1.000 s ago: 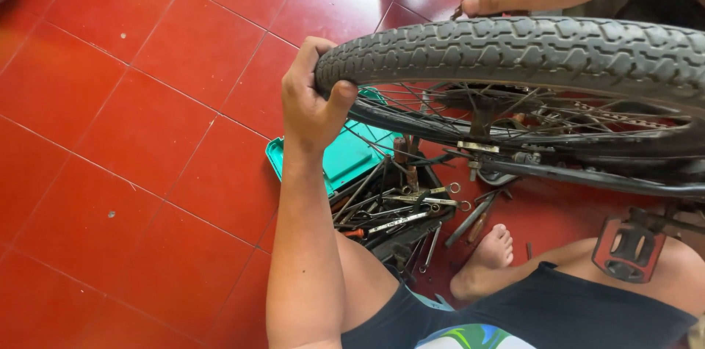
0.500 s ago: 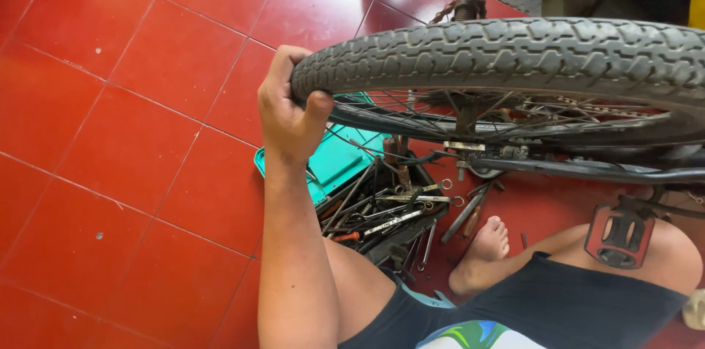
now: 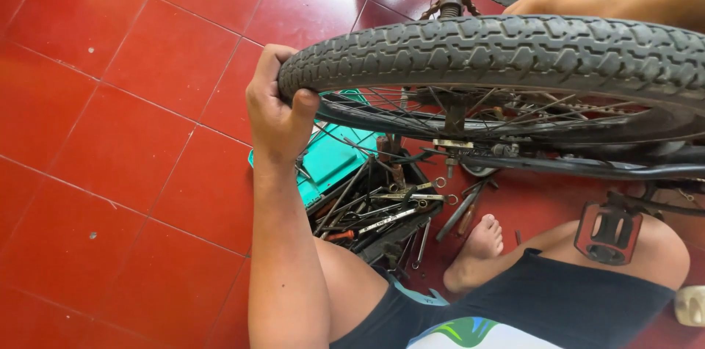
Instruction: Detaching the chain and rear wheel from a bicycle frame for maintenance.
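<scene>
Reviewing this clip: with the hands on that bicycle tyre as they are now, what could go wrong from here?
1. The left hand wraps the tyre edge, thumb close to the spokes; if the wheel spins, fingers might get pinched.
2. The bare foot rests beside loose wrenches in the open tool box; a shift could hurt it.
3. The pedal sits against the knee.

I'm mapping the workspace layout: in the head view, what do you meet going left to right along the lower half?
Red tiled floor → left forearm → open toolbox of wrenches → bare foot → bicycle pedal.
</scene>
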